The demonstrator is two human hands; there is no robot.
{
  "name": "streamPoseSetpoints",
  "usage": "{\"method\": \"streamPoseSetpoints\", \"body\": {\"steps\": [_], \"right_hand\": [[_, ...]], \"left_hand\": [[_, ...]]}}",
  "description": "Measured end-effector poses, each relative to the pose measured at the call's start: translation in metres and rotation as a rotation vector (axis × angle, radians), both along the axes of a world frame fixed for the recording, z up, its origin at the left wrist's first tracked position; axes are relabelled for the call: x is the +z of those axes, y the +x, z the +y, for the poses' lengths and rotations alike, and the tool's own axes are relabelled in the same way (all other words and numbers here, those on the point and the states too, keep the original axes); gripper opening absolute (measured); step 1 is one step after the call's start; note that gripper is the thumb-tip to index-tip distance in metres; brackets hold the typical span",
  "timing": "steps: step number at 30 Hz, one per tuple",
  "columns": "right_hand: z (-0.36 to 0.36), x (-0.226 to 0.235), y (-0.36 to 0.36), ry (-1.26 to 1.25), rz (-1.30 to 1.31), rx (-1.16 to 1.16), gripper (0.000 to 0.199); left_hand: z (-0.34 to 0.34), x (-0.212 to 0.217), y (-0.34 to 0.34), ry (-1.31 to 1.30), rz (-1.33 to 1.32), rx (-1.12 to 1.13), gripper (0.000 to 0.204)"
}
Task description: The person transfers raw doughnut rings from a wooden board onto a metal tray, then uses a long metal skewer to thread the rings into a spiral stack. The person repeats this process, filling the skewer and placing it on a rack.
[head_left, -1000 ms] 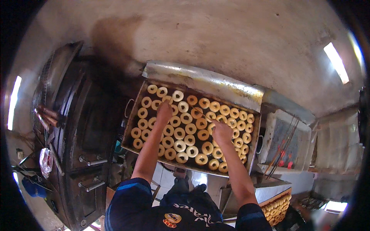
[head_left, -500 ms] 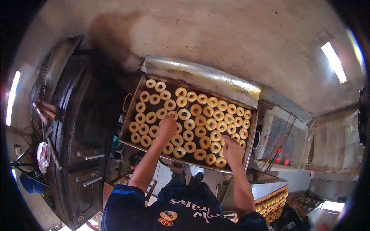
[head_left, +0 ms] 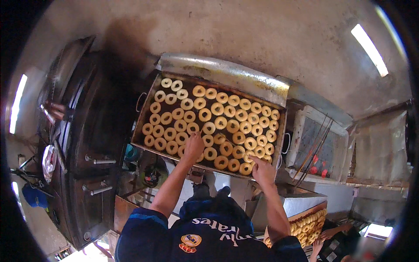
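Note:
Many ring doughnuts float in dark oil in a wide rectangular metal pan. Those toward the right look golden, while a few in the far left corner are paler. Above the pan's near middle, my left hand is closed, its fingertips pinched among the rings. Over the near right part is my right hand, its fingers bent together close to several golden rings. Whatever either hand grips is too thin or too hidden to make out. One ring between the hands sits tilted in the oil.
Behind the pan stands a bent metal sheet. A dark cabinet with handles is at the left. Long thin rods lean on a pale tray at the right. Lower right, a co-worker's hands are beside a tray of stacked rings.
The pan has shifted slightly up and left in the picture. Both hands are a little closer to its near edge. Several rings between them have drifted. A co-worker's hands show more plainly.

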State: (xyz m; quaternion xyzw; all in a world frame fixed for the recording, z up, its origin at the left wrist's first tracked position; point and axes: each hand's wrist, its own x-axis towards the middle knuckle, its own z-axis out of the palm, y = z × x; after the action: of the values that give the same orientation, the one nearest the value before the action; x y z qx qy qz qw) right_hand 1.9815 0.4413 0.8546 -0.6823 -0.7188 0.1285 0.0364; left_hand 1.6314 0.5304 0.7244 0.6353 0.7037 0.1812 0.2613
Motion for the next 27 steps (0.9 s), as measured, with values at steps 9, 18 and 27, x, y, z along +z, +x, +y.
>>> {"method": "streamPoseSetpoints", "body": {"steps": [9,18,27], "right_hand": [[-0.046,0.004,0.022,-0.066,0.025,0.063,0.043],[-0.083,0.018,0.058,-0.141,0.055,0.125,0.044],[-0.032,-0.008,0.000,0.102,0.216,0.036,0.049]], "left_hand": [[-0.059,-0.005,0.004,-0.012,0.060,-0.045,0.028],[-0.114,0.016,0.019,-0.056,0.026,-0.149,0.027],[-0.080,0.060,-0.057,0.176,0.021,0.179,0.028]]}}
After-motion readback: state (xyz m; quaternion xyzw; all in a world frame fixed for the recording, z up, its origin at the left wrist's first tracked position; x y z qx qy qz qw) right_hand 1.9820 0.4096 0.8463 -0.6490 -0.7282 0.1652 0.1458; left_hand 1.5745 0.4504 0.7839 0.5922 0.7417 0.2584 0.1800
